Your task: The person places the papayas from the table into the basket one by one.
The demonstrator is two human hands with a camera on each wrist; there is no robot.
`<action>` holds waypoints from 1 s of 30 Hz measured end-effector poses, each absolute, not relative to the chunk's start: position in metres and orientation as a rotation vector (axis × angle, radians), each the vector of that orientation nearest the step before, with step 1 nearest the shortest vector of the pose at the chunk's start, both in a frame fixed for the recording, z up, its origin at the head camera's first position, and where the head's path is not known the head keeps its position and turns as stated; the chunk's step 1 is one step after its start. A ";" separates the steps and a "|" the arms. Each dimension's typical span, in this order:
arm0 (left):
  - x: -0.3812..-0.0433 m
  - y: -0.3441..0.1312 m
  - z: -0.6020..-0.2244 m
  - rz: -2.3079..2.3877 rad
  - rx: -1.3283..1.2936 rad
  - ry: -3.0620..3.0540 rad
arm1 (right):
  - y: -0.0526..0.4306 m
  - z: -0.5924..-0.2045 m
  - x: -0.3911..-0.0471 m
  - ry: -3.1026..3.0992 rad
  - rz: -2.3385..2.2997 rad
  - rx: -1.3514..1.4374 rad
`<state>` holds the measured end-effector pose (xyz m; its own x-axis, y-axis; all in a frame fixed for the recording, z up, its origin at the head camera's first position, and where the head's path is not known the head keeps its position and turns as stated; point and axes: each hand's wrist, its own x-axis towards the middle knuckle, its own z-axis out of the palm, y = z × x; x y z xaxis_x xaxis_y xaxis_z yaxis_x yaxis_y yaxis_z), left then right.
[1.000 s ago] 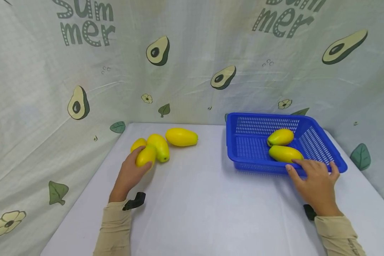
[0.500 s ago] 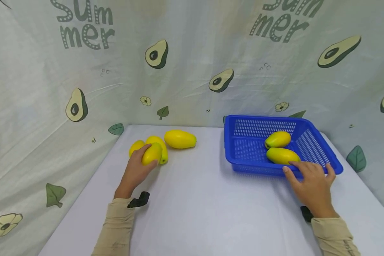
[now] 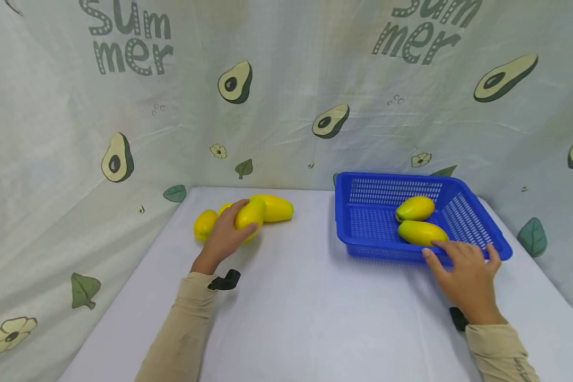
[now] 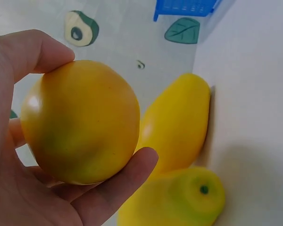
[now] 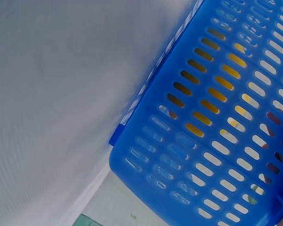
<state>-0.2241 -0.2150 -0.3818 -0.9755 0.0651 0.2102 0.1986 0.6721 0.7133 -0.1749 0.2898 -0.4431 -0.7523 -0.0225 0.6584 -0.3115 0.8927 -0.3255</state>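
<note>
The counter [image 3: 315, 307] carries a blue basket [image 3: 382, 248] at its back right corner. The right hand [image 3: 470, 276] has its fingers bent over the basket's near rim. The left hand [image 3: 225, 234], fingers curled round one yellow fruit [image 3: 251, 214], holds it toward the counter's back left corner. Two fruits [image 3: 422, 233] already lie in the basket; three loose fruits [image 3: 278, 208], one mostly hidden, lie outside it near the back left corner.

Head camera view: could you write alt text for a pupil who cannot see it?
A person's left hand holds a yellow fruit close to three more yellow fruits on a white table. The right hand grips the near rim of a blue basket holding two others. Behind hangs a cloth printed with avocados.
</note>
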 end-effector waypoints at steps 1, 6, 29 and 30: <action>-0.226 -0.213 -0.382 -1.212 -0.211 -2.721 | 0.290 -0.443 -0.176 -2.375 0.550 0.240; -0.239 -0.197 -0.379 -1.308 -0.196 -2.724 | 0.291 -0.443 -0.179 -2.388 0.552 0.250; -0.287 -0.140 -0.342 -1.174 -0.406 -2.806 | 0.290 -0.443 -0.176 -2.381 0.561 0.233; -0.288 -0.137 -0.340 -1.180 -0.431 -2.810 | 0.290 -0.443 -0.175 -2.379 0.559 0.230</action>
